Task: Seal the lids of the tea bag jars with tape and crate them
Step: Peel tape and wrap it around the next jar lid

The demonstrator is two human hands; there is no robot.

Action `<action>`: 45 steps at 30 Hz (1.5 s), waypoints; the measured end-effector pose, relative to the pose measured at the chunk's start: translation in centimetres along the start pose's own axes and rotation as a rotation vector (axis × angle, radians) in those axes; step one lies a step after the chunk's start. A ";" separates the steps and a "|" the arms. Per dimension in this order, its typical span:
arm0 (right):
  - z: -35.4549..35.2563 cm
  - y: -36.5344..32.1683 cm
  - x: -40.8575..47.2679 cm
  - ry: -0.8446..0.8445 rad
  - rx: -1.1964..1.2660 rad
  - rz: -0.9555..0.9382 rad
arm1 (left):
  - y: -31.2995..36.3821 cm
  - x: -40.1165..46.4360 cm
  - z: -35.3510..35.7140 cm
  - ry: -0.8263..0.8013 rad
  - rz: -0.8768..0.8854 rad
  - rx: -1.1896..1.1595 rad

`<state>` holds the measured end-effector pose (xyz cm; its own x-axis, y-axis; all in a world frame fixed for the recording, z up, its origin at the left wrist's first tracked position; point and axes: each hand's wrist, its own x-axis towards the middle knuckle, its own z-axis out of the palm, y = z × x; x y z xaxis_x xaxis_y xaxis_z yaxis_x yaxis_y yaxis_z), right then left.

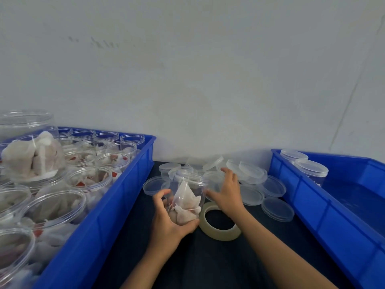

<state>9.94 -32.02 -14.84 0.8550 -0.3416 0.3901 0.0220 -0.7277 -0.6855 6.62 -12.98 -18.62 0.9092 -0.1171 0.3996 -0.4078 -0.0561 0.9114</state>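
A clear plastic jar with white tea bags inside is tilted over the dark table, its mouth open and without a lid. My left hand grips it from below and the side. My right hand reaches over a heap of clear lids behind the jar, its fingers resting on one lid; whether it grips that lid is unclear. A roll of clear tape lies flat on the table just under my right wrist.
A blue crate on the left holds several open jars of tea bags. A second blue crate on the right holds two lidded jars at its far end. A white wall rises behind the table.
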 end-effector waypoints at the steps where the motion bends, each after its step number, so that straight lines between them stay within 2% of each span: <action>1: -0.3 0.1 -0.1 -0.006 0.011 -0.008 | 0.1 -0.1 -0.1 0.002 0.005 0.000; 5: -1.3 0.3 0.2 -0.042 0.240 0.062 | 0.4 -0.5 -0.2 0.016 0.000 -0.009; 9: -3.0 -0.4 0.7 0.003 0.431 0.137 | 0.6 -0.5 -0.5 0.001 -0.038 -0.076; 13: -5.3 -0.3 -0.7 -0.006 0.157 -0.039 | 1.0 -0.2 -0.7 -0.002 -0.087 -0.114; 16: -6.0 0.2 -2.1 -0.137 0.088 -0.111 | 1.3 -0.3 -0.6 -0.008 -0.149 -0.166; 20: -7.2 -0.5 -2.0 -0.406 0.318 -0.004 | 1.0 0.1 -1.1 0.009 -0.219 -0.275; 24: -7.9 -1.4 -1.4 -0.438 0.622 0.011 | 0.4 0.6 -1.4 0.014 -0.283 -0.470; 29: -5.5 -1.4 -2.3 -0.456 0.953 0.072 | 0.3 0.5 -0.9 -0.070 -0.269 -0.434; 31: -4.5 -1.6 -2.7 -0.430 0.983 0.081 | 0.5 0.4 -0.8 -0.069 -0.246 -0.397; 36: -2.5 -2.5 -4.1 -0.282 0.833 -0.040 | 0.7 0.2 -0.7 -0.043 -0.232 -0.392; 40: -1.5 -3.1 -4.8 -0.161 0.859 -0.093 | 0.8 0.2 -0.6 0.010 -0.212 -0.502; 45: -0.5 -3.7 -5.8 -0.031 0.879 -0.139 | 1.2 0.3 -0.2 0.060 -0.171 -0.435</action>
<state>4.67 -27.70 -14.24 0.8283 -0.2592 0.4967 0.5051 -0.0380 -0.8622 6.43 -12.92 -17.40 0.9688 -0.0844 0.2331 -0.1898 0.3528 0.9163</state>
